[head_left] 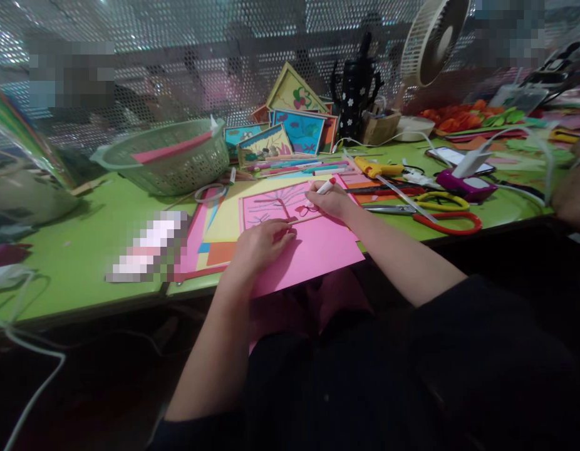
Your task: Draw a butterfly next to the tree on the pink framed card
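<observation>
A pink framed drawing with dark lines and a flower outline lies on a sheet of pink paper. My left hand is closed at its lower edge, fingertips and thumb on the thin pale wooden strip there. In my right hand is a white marker with a red end, pinched between thumb and fingers. Its tip is down by the flower outline, partly covered by the fingers. Yellow and orange sheets lie beneath the drawing.
Scissors and a yellow glue gun lie at right. Behind are several markers, small framed pictures and a black bottle. A green basket stands left, a fan at the back right. Another person's arm shows at the right edge.
</observation>
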The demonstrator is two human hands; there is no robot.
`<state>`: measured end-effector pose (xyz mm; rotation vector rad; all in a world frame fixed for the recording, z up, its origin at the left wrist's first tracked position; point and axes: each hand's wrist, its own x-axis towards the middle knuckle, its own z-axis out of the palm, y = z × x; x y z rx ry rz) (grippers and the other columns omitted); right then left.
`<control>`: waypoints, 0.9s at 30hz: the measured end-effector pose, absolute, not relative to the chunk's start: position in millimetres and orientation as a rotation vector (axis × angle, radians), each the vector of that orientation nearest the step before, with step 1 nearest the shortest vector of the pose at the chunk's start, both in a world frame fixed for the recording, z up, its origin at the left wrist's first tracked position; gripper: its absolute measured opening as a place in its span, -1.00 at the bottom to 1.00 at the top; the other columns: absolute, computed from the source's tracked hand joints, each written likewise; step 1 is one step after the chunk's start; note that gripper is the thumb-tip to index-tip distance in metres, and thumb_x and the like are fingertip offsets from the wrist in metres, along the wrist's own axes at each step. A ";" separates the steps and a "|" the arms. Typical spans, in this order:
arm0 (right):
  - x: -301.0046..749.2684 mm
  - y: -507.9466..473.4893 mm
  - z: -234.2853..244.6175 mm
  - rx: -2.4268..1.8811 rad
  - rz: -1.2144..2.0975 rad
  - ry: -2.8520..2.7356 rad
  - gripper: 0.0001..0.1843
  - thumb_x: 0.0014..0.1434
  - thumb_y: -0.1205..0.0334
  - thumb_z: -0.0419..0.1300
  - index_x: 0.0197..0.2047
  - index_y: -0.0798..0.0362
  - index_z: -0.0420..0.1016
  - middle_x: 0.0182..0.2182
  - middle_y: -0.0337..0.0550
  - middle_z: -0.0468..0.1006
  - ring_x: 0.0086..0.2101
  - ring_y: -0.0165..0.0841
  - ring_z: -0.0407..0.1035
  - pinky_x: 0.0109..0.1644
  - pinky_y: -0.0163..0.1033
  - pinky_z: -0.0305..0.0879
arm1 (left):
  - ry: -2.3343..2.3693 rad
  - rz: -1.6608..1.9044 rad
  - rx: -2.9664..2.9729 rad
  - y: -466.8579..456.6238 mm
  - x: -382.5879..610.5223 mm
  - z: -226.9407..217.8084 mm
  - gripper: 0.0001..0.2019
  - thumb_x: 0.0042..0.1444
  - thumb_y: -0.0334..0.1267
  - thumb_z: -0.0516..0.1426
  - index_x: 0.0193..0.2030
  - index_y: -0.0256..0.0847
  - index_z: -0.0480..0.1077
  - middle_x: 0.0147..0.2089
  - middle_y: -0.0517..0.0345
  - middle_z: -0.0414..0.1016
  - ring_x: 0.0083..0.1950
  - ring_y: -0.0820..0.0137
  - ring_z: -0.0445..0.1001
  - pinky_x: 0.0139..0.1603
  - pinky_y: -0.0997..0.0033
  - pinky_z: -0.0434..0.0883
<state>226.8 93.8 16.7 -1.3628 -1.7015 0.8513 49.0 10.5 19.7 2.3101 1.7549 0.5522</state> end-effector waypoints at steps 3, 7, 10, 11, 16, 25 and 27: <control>226.9 93.6 16.7 -1.359 0.855 -1.697 -0.83 0.03 0.22 0.12 -0.55 0.02 0.28 -0.60 -0.32 0.34 -0.52 -0.44 0.19 -0.46 -0.31 0.03 | 1.749 0.554 2.314 10.5 48.7 19.7 -0.75 0.22 -0.18 0.12 -0.03 -0.06 0.55 0.13 0.14 0.52 0.06 0.22 0.52 0.02 0.25 0.43; 227.2 94.1 16.9 -1.356 0.858 -1.697 -0.82 0.03 0.22 0.12 -0.56 0.02 0.28 -0.61 -0.33 0.33 -0.52 -0.44 0.18 -0.47 -0.31 0.03 | 1.741 0.554 2.320 9.9 48.7 20.1 -0.75 0.22 -0.18 0.12 -0.03 -0.07 0.55 0.13 0.13 0.52 0.08 0.21 0.51 0.04 0.25 0.42; 227.3 94.6 16.9 -1.350 0.865 -1.697 -0.82 0.03 0.22 0.12 -0.56 0.02 0.28 -0.61 -0.33 0.33 -0.52 -0.44 0.19 -0.48 -0.31 0.02 | 1.740 0.554 2.322 9.7 48.5 20.6 -0.75 0.22 -0.17 0.11 -0.03 -0.07 0.55 0.13 0.12 0.52 0.07 0.20 0.51 0.04 0.24 0.43; 227.3 94.6 16.9 -1.347 0.868 -1.695 -0.82 0.03 0.22 0.13 -0.56 0.02 0.28 -0.61 -0.33 0.33 -0.53 -0.44 0.18 -0.48 -0.31 0.02 | 1.740 0.555 2.323 9.7 48.4 20.6 -0.74 0.22 -0.17 0.11 -0.03 -0.07 0.55 0.13 0.12 0.52 0.07 0.20 0.52 0.04 0.24 0.43; 227.0 93.4 17.5 -1.341 0.878 -1.686 -0.82 0.02 0.23 0.13 -0.57 0.02 0.27 -0.63 -0.34 0.32 -0.54 -0.44 0.18 -0.49 -0.32 0.02 | 1.734 0.563 2.329 9.8 47.7 20.2 -0.74 0.22 -0.15 0.10 -0.04 -0.04 0.55 0.12 0.13 0.53 0.07 0.19 0.51 0.02 0.23 0.43; 227.0 90.8 21.3 -1.343 0.888 -1.647 -0.78 0.06 0.22 0.12 -0.57 0.01 0.23 -0.68 -0.36 0.29 -0.59 -0.46 0.18 -0.51 -0.33 0.04 | 1.726 0.556 2.328 9.9 47.8 20.3 -0.74 0.21 -0.16 0.10 -0.04 -0.05 0.55 0.11 0.13 0.53 0.04 0.19 0.52 0.01 0.24 0.43; 227.3 92.1 20.2 -1.338 0.888 -1.646 -0.77 0.06 0.22 0.13 -0.58 0.01 0.22 -0.69 -0.36 0.28 -0.60 -0.46 0.17 -0.51 -0.33 0.04 | 1.732 0.557 2.327 10.1 47.6 20.0 -0.74 0.22 -0.16 0.10 -0.02 -0.05 0.55 0.12 0.13 0.53 0.04 0.19 0.52 0.02 0.23 0.43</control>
